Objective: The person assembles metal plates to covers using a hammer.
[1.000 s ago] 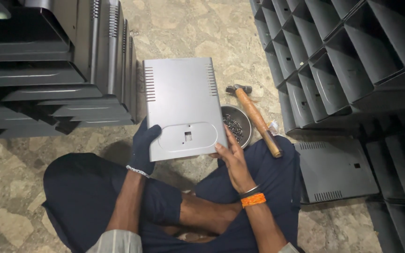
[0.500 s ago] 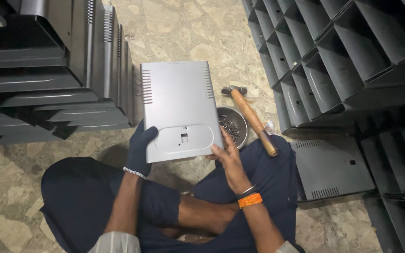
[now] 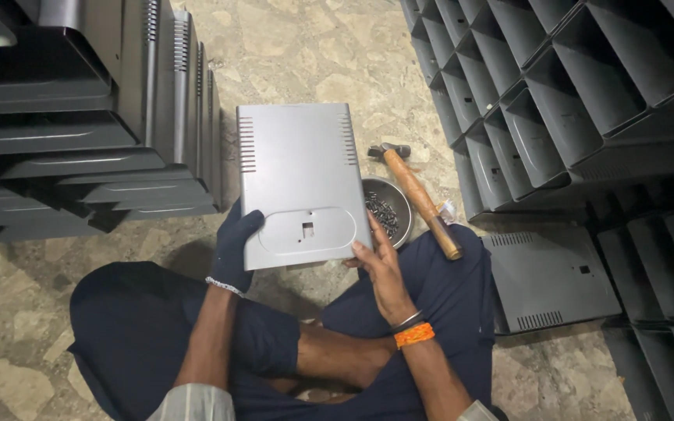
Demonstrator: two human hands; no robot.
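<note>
Stone floor [image 3: 313, 54] under everything, I sit cross-legged on it. Big stack of dark grey metal housings [image 3: 79, 125] at 10 o'clock, standing on edge and nested. More open grey housings [image 3: 571, 86] in rows from 1 to 3 o'clock. One flat vented grey panel [image 3: 551, 277] lies on the floor at 4 o'clock, just beside my right knee.

Centre: grey metal cover panel [image 3: 302, 183], vent slots along both long sides, oval recess with a small square hole near its lower end. I hold it tilted up in front of me, above my lap.

Left hand [image 3: 234, 245], in a dark glove, is closed around the panel's lower left corner, thumb on the face. Right hand [image 3: 384, 273], bare, is mostly open, fingertips touching the panel's lower right edge, not wrapped around it. Orange band on that wrist.

Wooden-handled hammer [image 3: 421, 199] at 2 o'clock of the panel, resting across the rim of a small round metal bowl [image 3: 388, 210] holding small dark fasteners [image 3: 384, 212].
</note>
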